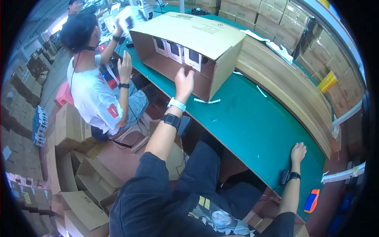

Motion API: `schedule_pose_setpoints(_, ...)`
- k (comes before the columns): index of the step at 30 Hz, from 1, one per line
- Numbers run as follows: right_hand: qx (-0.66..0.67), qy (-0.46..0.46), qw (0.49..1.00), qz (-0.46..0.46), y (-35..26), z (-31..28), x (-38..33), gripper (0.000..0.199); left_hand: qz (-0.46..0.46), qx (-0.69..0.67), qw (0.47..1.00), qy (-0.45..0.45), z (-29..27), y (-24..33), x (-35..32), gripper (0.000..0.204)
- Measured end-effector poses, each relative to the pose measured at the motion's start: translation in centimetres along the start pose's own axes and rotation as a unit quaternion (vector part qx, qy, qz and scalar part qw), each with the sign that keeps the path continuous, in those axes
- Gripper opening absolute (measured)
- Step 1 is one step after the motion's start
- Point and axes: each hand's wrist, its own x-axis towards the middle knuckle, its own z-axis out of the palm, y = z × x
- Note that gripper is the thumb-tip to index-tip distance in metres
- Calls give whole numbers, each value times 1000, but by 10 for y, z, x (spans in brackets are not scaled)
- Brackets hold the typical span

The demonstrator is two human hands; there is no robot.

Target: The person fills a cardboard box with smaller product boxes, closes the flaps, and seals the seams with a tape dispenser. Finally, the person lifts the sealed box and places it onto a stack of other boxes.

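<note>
A large brown cardboard carton (226, 39) lies with its open side toward me on the green tabletop (241, 112). Several white boxes (175, 52) with dark panels stand inside it in a row. My left hand (184, 82) is at the carton's mouth, fingers curled in just below the nearest white box (193, 59). Whether it touches that box, or has anything in its fingers, I cannot make out. Far to the right, my right hand (299, 152) rests closed on the tabletop, with nothing showing in it. A blue and orange tool (312, 200) lies near that forearm.
A seated co-worker (89, 79) at the left has both hands raised near a white box. Empty cartons (94, 177) crowd the floor to my left. White strips (207, 101) lie before the carton. A wooden ledge (284, 83) edges the table; stacked cartons (272, 19) stand behind.
</note>
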Motion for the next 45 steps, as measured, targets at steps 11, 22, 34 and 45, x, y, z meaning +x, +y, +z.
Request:
schedule_pose_setpoints(11, 44, -7, 997, 57, -42, -15, -8, 27, -65, 143, 979, -126, -4, -152, 133, 60)
schedule_pose_setpoints(22, 59, -2, 996, 63, -18, -27, -7, 26, -17, 332, 929, -163, 54, -92, 81, 111)
schedule_pose_setpoints(34, 81, -89, 992, 33, 17, 5, 28, 33, -67, 319, 929, -177, 17, -55, 47, 85)
schedule_pose_setpoints(45, 149, -79, 978, 123, -1, -14, 28, 40, 49, 544, 826, -136, 1, -67, 17, 67)
